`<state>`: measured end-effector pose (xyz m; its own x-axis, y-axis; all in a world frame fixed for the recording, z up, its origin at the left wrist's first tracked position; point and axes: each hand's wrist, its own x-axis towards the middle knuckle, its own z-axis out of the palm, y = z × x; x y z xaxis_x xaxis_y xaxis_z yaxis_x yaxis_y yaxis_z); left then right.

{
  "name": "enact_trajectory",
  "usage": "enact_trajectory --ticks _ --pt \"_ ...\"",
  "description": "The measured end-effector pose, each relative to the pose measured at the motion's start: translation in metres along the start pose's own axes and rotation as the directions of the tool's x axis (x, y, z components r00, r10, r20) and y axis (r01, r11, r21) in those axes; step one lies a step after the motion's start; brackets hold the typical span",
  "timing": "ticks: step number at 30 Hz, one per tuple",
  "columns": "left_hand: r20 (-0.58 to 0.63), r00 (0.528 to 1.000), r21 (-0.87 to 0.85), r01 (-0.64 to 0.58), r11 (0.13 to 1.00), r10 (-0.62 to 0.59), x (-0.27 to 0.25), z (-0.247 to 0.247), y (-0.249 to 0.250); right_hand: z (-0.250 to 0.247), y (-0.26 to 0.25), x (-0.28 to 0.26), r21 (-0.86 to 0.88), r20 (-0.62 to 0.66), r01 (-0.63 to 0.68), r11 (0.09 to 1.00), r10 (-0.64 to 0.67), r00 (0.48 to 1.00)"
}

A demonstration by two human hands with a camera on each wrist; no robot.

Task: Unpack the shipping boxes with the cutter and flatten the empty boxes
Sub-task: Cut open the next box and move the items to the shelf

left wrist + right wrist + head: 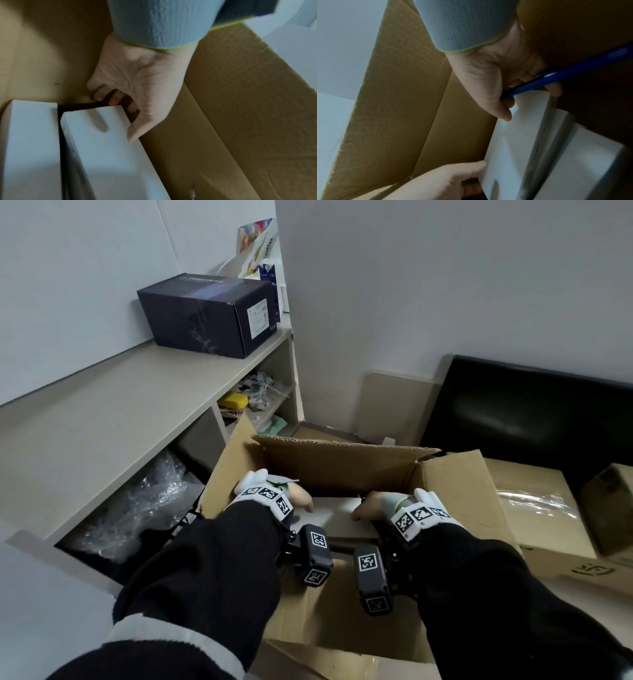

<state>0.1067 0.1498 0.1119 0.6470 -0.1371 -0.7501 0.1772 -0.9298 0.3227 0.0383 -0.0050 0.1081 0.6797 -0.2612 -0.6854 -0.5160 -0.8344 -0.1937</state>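
Head view: inside the opened carton (342, 463), both hands gripped a white box's (334, 505) ends to lift it; right hand (501, 75) also held the cutter (570, 73), left hand (137, 83) curled under.

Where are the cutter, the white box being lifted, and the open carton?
cutter (570, 73): right wrist view, middle of the blue handle, held by the right hand (501, 75).
white box (106, 143): left wrist view, its top face, gripped by the left hand (137, 83).
carton (342, 470): head view, inside of the far wall.
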Motion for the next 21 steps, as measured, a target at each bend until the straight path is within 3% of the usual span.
enact_trajectory --ticks 4,8,13,17,21 --pt "-0.008 0.998 -0.062 -0.069 0.996 0.069 -0.010 0.001 0.007 -0.008 -0.001 -0.012 -0.034 -0.011 -0.033 0.999 0.033 0.999" --pt "-0.125 0.979 -0.186 -0.183 0.965 0.161 -0.028 -0.001 0.018 -0.017 -0.002 -0.034 0.025 -0.043 0.004 1.000 -0.003 0.999" --pt "-0.300 0.945 -0.168 -0.183 0.969 0.126 -0.068 -0.003 0.018 -0.017 0.005 -0.065 0.151 -0.185 0.089 0.985 -0.060 0.981" --pt "-0.440 0.893 -0.238 -0.215 0.947 0.092 -0.099 -0.009 0.005 -0.021 0.016 -0.094 0.173 -0.361 0.225 0.959 -0.151 0.920" --pt "-0.599 0.783 -0.182 -0.333 0.925 0.164 -0.137 -0.021 0.000 -0.026 0.015 -0.122 0.235 -0.475 0.342 0.910 -0.199 0.857"
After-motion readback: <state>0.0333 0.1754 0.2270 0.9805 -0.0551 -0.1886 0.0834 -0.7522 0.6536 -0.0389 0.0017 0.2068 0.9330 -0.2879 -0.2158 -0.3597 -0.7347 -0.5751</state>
